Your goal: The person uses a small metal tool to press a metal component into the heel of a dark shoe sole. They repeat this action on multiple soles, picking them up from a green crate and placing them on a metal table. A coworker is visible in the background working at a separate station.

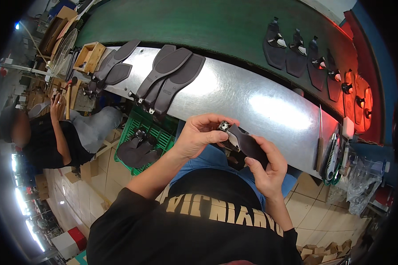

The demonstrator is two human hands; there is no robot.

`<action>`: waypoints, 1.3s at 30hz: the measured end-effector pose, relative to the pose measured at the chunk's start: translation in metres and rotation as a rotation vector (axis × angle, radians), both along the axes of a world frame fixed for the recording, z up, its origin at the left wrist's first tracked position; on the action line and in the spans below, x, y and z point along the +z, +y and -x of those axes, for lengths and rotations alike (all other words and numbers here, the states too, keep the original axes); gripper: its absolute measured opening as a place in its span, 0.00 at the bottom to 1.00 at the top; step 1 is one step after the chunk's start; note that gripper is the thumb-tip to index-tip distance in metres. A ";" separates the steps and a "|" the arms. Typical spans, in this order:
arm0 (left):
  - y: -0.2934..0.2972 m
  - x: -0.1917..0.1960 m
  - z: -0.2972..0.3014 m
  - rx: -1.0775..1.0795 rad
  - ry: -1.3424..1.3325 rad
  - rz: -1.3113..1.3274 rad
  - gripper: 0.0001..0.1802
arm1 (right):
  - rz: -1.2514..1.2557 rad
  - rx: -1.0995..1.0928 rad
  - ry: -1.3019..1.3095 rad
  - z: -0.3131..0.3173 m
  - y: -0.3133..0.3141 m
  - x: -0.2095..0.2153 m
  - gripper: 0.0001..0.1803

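Above my lap, both hands hold a dark grey shoe sole (254, 149) with a narrow waist. My left hand (202, 136) is closed on its narrow end, thumb and fingers pinching near a small black piece with a shiny pale face (223, 126). My right hand (268, 167) grips the wide end between thumb and fingers. Beyond them lies a metal worktop (234, 95). Several similar dark soles (177, 79) overlap on it to the left, their narrow ends toward me. Part of the held sole's underside is hidden by my fingers.
A green conveyor belt (199, 22) runs behind the worktop, with soles (275, 51) under red light at right. An awl-like tool (319, 152) and a utility knife (331, 160) lie at the right edge. A green crate (163, 140) holds soles. A co-worker (53, 137) sits at left.
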State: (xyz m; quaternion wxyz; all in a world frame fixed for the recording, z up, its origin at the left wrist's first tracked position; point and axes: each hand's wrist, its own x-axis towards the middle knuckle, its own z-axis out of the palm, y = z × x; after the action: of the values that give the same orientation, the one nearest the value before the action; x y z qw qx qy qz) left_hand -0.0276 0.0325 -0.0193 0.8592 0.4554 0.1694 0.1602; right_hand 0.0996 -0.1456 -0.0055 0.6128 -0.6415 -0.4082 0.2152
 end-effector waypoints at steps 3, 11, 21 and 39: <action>0.000 0.001 -0.001 -0.007 -0.036 0.001 0.17 | 0.001 0.006 0.032 0.001 -0.003 -0.002 0.24; -0.003 -0.004 0.000 0.002 -0.056 -0.004 0.17 | -0.033 0.014 0.060 0.004 -0.002 -0.007 0.23; -0.004 0.002 0.003 -0.003 0.041 0.015 0.18 | -0.035 0.044 0.063 0.004 -0.002 -0.005 0.24; -0.002 0.000 0.009 -0.041 -0.034 -0.259 0.20 | 0.055 0.053 -0.285 -0.001 0.003 0.015 0.23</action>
State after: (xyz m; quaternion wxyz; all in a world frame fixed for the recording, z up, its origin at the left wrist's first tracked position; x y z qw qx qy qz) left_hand -0.0366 0.0301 -0.0192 0.7991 0.5630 0.1236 0.1707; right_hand 0.1010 -0.1422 0.0092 0.5248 -0.6713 -0.5018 0.1492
